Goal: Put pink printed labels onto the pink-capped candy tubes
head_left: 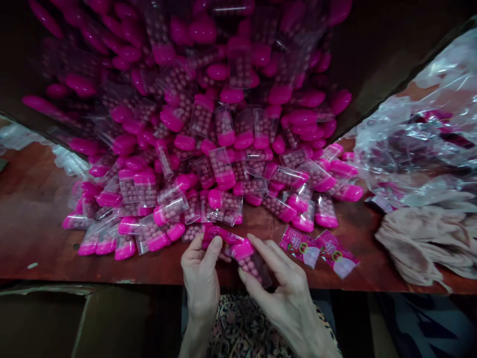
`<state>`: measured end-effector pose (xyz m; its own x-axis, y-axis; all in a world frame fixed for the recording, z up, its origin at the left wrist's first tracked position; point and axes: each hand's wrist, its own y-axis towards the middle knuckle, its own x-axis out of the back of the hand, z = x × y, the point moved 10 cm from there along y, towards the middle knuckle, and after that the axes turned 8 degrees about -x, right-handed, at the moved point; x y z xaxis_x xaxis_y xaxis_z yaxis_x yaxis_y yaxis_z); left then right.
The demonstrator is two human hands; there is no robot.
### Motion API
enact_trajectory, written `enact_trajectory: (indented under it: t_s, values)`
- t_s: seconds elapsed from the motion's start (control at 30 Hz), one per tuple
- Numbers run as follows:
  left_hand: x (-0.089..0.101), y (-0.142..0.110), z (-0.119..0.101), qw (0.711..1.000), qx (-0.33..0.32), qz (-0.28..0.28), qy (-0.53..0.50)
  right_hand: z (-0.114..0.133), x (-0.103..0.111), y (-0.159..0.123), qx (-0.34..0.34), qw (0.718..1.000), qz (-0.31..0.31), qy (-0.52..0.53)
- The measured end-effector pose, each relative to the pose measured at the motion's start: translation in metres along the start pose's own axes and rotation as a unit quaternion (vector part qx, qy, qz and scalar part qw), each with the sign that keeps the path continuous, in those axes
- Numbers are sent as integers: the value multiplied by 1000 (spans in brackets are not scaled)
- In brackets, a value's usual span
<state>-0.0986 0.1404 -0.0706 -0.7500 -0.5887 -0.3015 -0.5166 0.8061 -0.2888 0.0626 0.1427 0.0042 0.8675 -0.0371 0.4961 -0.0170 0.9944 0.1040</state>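
Note:
At the table's front edge my left hand (203,276) pinches a printed pink label sleeve (219,233) between thumb and fingers. My right hand (281,283) grips a clear candy container (250,263) with a bright pink cap, filled with small round pink balls. The capped end points up and left, touching or very near the sleeve; I cannot tell whether it is inside. Two more printed label sleeves (301,247) lie flat on the table to the right of my hands. Just beyond my hands starts a large heap of similar capped containers (223,166).
The heap spills from a dark, open box-like holder (376,64) onto the reddish-brown wooden table (40,219). Crumpled clear plastic bags (417,144) and beige cloth gloves (428,238) lie at the right. Clear empty tubes (69,159) sit at the left. A cardboard box (40,318) stands below the table edge.

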Motion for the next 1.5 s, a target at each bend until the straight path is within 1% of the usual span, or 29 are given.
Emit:
enact_trajectory:
  t_s: [0.07, 0.13, 0.27, 0.37, 0.43, 0.5, 0.6, 0.7, 0.8, 0.93, 1.0, 1.07, 1.2, 1.3, 1.37, 1.5]
  values:
    - [-2, 0, 1, 1000, -5, 17, 17, -1, -4, 0, -5, 1000, 22, 3]
    - [-2, 0, 2, 999, -13, 27, 37, -3, -5, -1, -12, 1000, 28, -4]
    - [-3, 0, -3, 994, -45, 36, 97, -10, -1, -3, -31, 999, -14, -29]
    - [-4, -1, -9, 991, -62, 31, 118, -19, -3, -5, -74, 997, -13, 13]
    - [-4, -1, -10, 994, -51, 23, 96, -25, -7, -5, -112, 992, 9, 55]
    - [-7, -2, -7, 998, -23, 21, 52, -31, -10, -6, -150, 984, 30, 93]
    - [-15, -4, -2, 999, 24, 39, -10, -36, -11, -6, -188, 972, 50, 128]
    - [-27, -9, 2, 994, 59, 82, -30, -36, -10, -6, -193, 970, 57, 137]
    - [-34, -13, 6, 990, 80, 113, -26, -30, -9, -4, -167, 975, 61, 131]
    - [-29, -11, 6, 993, 70, 91, -34, -18, -2, -1, -107, 988, 29, 109]
    - [-28, -10, 5, 994, 67, 87, -26, -15, 0, 1, -99, 989, 26, 107]
    - [-30, -12, 5, 993, 69, 96, -8, -15, 0, 2, -98, 989, 34, 105]
    - [-34, -15, 6, 988, 75, 129, 23, -24, 0, 0, -109, 987, 43, 112]
    - [-41, -18, 10, 981, 95, 168, 15, -35, -4, -4, -129, 980, 58, 139]
    - [-45, -20, 14, 975, 115, 190, 1, -42, -8, -7, -149, 973, 76, 159]
    - [-50, -22, 19, 968, 132, 210, -31, -54, -14, -11, -210, 954, 105, 187]
